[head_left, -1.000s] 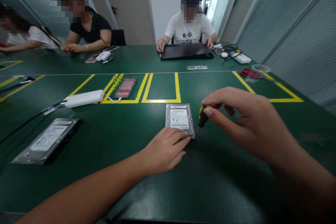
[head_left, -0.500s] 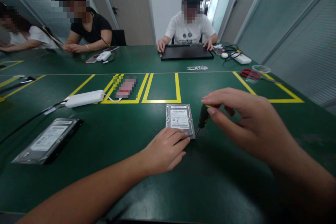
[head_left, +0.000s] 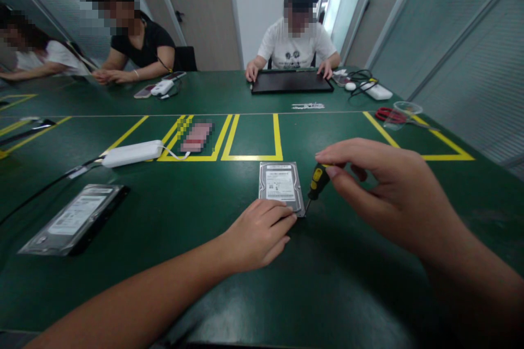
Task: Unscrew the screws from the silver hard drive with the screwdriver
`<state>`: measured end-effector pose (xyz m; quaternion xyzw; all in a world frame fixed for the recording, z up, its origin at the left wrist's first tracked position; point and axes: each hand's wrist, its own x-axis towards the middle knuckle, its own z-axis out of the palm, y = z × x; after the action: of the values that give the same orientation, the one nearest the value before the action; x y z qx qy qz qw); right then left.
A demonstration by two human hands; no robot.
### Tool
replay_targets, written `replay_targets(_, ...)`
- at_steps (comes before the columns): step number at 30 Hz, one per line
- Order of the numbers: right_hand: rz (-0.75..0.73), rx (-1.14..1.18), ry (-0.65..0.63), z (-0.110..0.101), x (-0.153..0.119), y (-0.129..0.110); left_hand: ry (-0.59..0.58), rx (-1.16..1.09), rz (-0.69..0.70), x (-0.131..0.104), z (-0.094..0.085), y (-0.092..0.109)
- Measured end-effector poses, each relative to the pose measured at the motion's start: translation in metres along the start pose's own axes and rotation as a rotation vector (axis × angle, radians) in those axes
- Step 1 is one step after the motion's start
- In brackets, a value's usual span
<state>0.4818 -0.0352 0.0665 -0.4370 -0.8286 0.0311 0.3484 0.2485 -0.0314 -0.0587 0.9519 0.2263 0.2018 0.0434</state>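
Note:
A silver hard drive (head_left: 280, 181) with a white label lies flat on the green table. My left hand (head_left: 262, 234) presses on its near end, fingers curled over the edge and covering part of it. Between thumb and fingertips, my right hand (head_left: 380, 191) grips the top of a short black-and-yellow screwdriver (head_left: 318, 181). The screwdriver leans a little, its thin tip at the drive's near right corner. Whether the tip sits in a screw is too small to tell.
Left of my arm lies a second hard drive (head_left: 77, 215). Behind it are a white power bank (head_left: 133, 154) on a cable and a phone (head_left: 197, 137). Red-handled scissors (head_left: 391, 115) and a clear cup (head_left: 403, 112) stand at right. Across the table, a person handles a dark flat panel (head_left: 291, 81).
The screwdriver has turned about its own axis, so the yellow patch on its handle now faces me. My left hand and the drive have stayed in place.

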Motion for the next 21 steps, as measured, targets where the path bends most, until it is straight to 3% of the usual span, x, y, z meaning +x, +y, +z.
replay_targets(21,0.019,-0.037,-0.002,0.0012,-0.0004,0.0019,0.007,-0.001,0.005,-0.0012,0.0036,-0.0007)
